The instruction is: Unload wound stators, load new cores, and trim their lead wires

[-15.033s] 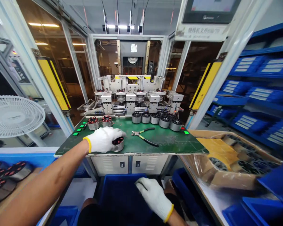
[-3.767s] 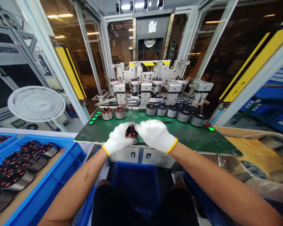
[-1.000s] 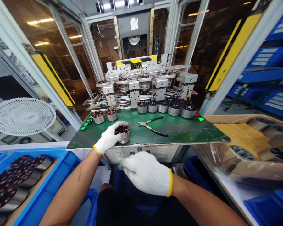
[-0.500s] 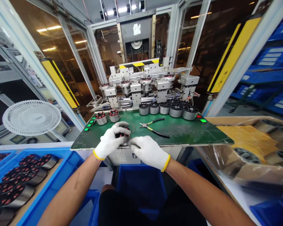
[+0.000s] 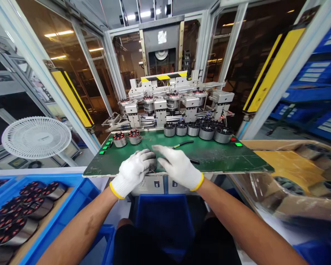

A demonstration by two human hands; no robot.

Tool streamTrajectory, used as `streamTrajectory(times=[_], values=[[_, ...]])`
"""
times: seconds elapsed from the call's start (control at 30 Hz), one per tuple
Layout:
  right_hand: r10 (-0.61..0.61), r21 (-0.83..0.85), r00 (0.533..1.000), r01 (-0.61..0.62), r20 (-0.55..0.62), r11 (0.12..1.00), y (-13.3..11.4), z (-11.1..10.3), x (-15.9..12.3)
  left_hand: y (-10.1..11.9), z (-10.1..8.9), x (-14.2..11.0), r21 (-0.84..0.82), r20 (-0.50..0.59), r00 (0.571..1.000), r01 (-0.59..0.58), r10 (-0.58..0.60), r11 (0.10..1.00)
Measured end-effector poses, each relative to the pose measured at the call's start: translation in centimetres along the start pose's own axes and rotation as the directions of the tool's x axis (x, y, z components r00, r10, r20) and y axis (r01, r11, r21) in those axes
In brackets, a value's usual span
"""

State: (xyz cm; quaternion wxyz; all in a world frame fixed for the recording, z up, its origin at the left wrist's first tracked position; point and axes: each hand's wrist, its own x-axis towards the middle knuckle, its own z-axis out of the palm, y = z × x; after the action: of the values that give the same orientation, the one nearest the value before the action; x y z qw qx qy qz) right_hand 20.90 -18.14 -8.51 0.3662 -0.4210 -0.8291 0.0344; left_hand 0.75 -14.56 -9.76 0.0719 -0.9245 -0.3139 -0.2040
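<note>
My left hand (image 5: 134, 171), in a white knit glove with a yellow cuff, is closed over a motor stator (image 5: 153, 166) near the front edge of the green worktop (image 5: 226, 158). Only the grey side of this stator shows past the fingers, and thin wire ends hang below it. Just to its right is my right hand (image 5: 180, 168), gloved the same way, its fingers stretched out and apart with nothing seen in them. Pliers (image 5: 185, 143) with black and green handles lie behind the right hand, which hides their jaws.
Two copper-wound stators (image 5: 119, 140) stand at the worktop's back left. Several bare stator cores (image 5: 193, 129) line the back, before the winding machine (image 5: 160, 106). A blue crate (image 5: 79, 184) of wound stators is at left, a cardboard box (image 5: 300, 200) at right, a fan (image 5: 37, 136) far left.
My left hand has rolled over the stator, covering its copper top. My right hand has come away from the wires, its fingers opening and rising, and now covers part of the pliers.
</note>
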Motion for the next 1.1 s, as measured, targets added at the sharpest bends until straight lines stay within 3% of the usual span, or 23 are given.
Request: streamTrajectory(times=[0.07,0.13,0.2,0.3,0.4,0.5,0.6,0.73,0.87,1.0,1.1], values=[[0.079,-0.250,0.995,-0.061,0.065,0.966,0.3,1.5,-0.8,-0.1,0.0,0.1,0.006,-0.001,1.000,-0.003,0.003,1.000],[0.189,-0.471,0.976,-0.117,0.108,0.874,0.4,2.7,-1.6,-0.2,-0.1,0.1,0.022,-0.007,1.000,-0.015,0.016,1.000],[0.231,-0.579,0.962,-0.107,0.145,0.809,0.3,3.3,-2.0,-0.1,-0.6,0.0,0.064,-0.012,0.998,-0.055,0.055,0.996],[0.217,-0.594,0.960,-0.073,0.175,0.801,0.6,3.1,-1.7,0.8,-1.8,-0.4,0.214,0.026,0.987,-0.160,0.158,0.964],[0.210,-0.584,0.961,-0.068,0.178,0.809,1.1,2.8,-1.0,2.1,-2.8,-1.0,0.355,0.130,0.968,-0.247,0.214,0.901],[0.205,-0.592,0.965,-0.071,0.162,0.803,1.4,3.0,-0.6,3.0,-2.8,-1.3,0.370,0.208,0.943,-0.323,0.261,0.871],[0.176,-0.597,0.975,-0.064,0.131,0.800,1.7,3.4,-0.4,2.9,-2.1,-1.5,0.341,0.189,0.942,-0.329,0.279,0.881],[0.155,-0.602,0.983,-0.067,0.096,0.796,2.2,3.7,-0.1,2.1,-1.6,-2.0,0.180,-0.021,0.967,-0.248,0.255,0.952],[0.159,-0.596,0.981,-0.062,0.111,0.801,2.3,3.7,0.1,1.8,-1.4,-2.6,-0.050,-0.177,0.980,-0.103,0.092,0.993],[0.175,-0.582,0.971,-0.050,0.160,0.811,2.2,3.4,0.0,2.2,-1.5,-2.5,-0.212,-0.167,0.979,0.082,-0.118,0.974],[0.190,-0.580,0.962,-0.041,0.198,0.814,2.1,3.1,-0.1,2.7,-2.0,-2.0,-0.367,-0.102,0.956,0.220,-0.274,0.904]])
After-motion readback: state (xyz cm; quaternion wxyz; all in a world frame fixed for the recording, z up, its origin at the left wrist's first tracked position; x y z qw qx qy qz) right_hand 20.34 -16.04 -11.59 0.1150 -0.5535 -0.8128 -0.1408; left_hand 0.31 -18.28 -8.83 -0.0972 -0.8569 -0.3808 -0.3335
